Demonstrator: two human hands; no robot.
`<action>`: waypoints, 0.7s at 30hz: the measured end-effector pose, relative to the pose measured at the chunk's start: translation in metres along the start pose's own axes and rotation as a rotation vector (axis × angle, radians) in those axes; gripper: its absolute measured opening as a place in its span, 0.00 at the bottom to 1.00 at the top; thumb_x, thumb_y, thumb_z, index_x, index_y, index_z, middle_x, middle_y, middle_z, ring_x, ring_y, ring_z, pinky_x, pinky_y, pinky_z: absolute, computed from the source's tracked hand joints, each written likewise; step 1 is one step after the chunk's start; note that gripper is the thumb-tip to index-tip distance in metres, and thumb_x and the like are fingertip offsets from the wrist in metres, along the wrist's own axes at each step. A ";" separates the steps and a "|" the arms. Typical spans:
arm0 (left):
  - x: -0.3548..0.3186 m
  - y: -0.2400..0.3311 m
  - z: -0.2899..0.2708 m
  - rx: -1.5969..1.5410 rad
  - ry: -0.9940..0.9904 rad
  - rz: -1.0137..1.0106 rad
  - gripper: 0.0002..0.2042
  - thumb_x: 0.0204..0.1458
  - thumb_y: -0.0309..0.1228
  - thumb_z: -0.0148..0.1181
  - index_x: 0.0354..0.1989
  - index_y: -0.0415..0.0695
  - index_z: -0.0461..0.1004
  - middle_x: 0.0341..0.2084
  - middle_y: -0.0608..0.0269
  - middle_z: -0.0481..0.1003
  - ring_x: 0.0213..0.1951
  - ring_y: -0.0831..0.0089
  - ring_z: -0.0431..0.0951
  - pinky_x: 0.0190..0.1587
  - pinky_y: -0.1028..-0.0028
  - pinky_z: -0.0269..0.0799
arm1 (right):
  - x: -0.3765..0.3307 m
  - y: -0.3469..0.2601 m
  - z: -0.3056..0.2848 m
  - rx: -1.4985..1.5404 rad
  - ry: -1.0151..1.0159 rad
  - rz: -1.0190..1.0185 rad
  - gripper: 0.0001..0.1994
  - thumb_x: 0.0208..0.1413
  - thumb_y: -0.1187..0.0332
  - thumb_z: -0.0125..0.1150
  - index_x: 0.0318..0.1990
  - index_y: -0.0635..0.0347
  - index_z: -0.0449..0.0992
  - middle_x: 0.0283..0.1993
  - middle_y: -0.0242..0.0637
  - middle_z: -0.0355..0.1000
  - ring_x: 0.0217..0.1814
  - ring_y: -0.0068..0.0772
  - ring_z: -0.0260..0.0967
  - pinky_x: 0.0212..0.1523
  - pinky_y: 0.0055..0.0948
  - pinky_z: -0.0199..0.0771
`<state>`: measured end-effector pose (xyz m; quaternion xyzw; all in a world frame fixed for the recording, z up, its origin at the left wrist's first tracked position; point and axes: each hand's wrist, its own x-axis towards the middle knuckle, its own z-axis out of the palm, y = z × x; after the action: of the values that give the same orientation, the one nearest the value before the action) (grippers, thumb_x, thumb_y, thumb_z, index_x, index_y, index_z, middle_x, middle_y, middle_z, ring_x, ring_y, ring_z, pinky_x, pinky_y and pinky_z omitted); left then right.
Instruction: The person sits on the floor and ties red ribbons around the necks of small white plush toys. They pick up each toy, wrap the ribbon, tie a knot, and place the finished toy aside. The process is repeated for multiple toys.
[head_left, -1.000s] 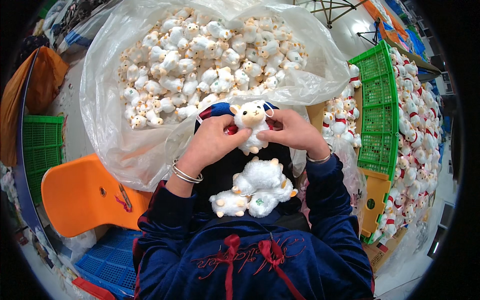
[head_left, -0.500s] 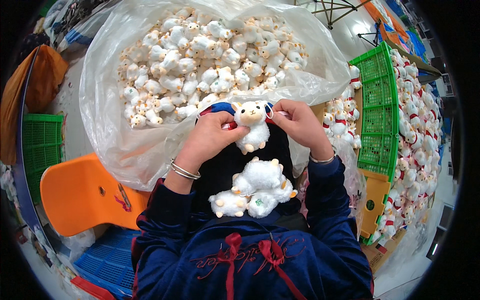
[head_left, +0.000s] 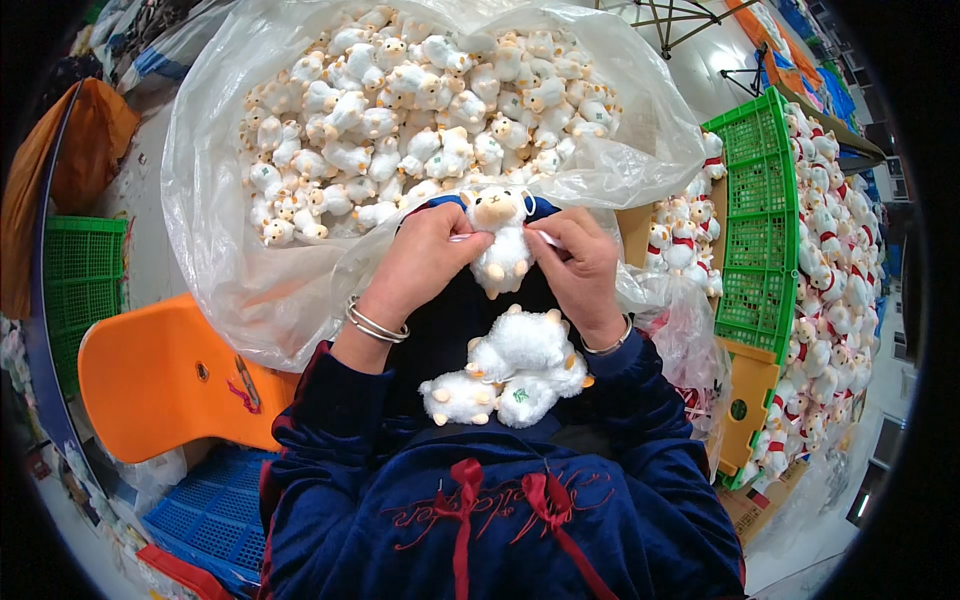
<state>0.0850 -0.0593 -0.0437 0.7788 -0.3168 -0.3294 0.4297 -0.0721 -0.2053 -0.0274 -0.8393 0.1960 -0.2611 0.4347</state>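
Both hands closed on one white plush sheep [head_left: 503,245], held upright over the lap: left hand [head_left: 425,262] pinching at its left side, right hand [head_left: 578,265] at its right. Three more plush sheep [head_left: 510,370] lie heaped on the lap just below. Clear plastic bag [head_left: 215,250] full of plush sheep lies ahead; green crate [head_left: 760,215] stands to the right.
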 end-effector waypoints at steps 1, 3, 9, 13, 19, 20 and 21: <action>0.000 0.002 0.000 0.000 0.002 0.010 0.15 0.52 0.38 0.70 0.30 0.35 0.77 0.24 0.50 0.79 0.27 0.61 0.78 0.34 0.65 0.74 | -0.001 -0.001 0.001 0.021 -0.020 0.014 0.04 0.58 0.73 0.70 0.37 0.64 0.82 0.34 0.36 0.75 0.30 0.26 0.73 0.32 0.26 0.71; -0.001 0.005 0.001 0.003 0.013 0.009 0.13 0.55 0.35 0.68 0.30 0.36 0.76 0.22 0.61 0.76 0.26 0.73 0.73 0.32 0.70 0.71 | 0.001 0.010 0.005 0.080 -0.022 0.103 0.05 0.57 0.73 0.70 0.37 0.65 0.82 0.33 0.35 0.75 0.30 0.25 0.71 0.31 0.25 0.69; 0.002 0.001 0.003 0.061 0.045 0.076 0.10 0.57 0.31 0.66 0.35 0.35 0.78 0.25 0.59 0.80 0.28 0.76 0.76 0.33 0.72 0.73 | 0.015 0.014 0.016 0.122 -0.075 0.135 0.06 0.56 0.72 0.71 0.36 0.65 0.81 0.30 0.35 0.72 0.29 0.24 0.67 0.31 0.25 0.67; -0.002 0.006 -0.002 0.087 0.041 0.096 0.08 0.57 0.29 0.65 0.37 0.35 0.79 0.27 0.56 0.81 0.29 0.72 0.79 0.35 0.71 0.75 | 0.023 0.015 0.013 0.093 -0.156 0.101 0.06 0.55 0.72 0.72 0.35 0.65 0.80 0.30 0.36 0.72 0.30 0.27 0.67 0.32 0.27 0.67; -0.006 0.003 0.003 0.105 0.155 0.196 0.07 0.56 0.28 0.66 0.37 0.36 0.80 0.29 0.59 0.81 0.30 0.75 0.79 0.36 0.74 0.75 | 0.045 0.014 -0.002 0.062 -0.373 -0.008 0.06 0.56 0.72 0.71 0.37 0.64 0.81 0.32 0.38 0.73 0.33 0.34 0.70 0.35 0.31 0.69; -0.007 0.002 0.004 0.014 0.134 0.164 0.07 0.56 0.28 0.67 0.37 0.36 0.80 0.29 0.60 0.80 0.30 0.76 0.79 0.36 0.75 0.74 | 0.048 0.012 -0.005 0.063 -0.427 0.005 0.06 0.56 0.72 0.70 0.37 0.64 0.81 0.32 0.38 0.73 0.33 0.35 0.70 0.36 0.31 0.69; -0.008 0.001 0.004 -0.078 0.114 0.131 0.07 0.57 0.28 0.67 0.37 0.36 0.80 0.29 0.61 0.80 0.31 0.77 0.78 0.36 0.75 0.74 | 0.051 0.010 -0.009 0.063 -0.480 0.018 0.06 0.57 0.72 0.70 0.37 0.64 0.81 0.32 0.38 0.74 0.33 0.35 0.71 0.36 0.31 0.70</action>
<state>0.0769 -0.0556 -0.0427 0.7566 -0.3292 -0.2679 0.4975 -0.0388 -0.2444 -0.0179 -0.8615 0.0860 -0.0561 0.4972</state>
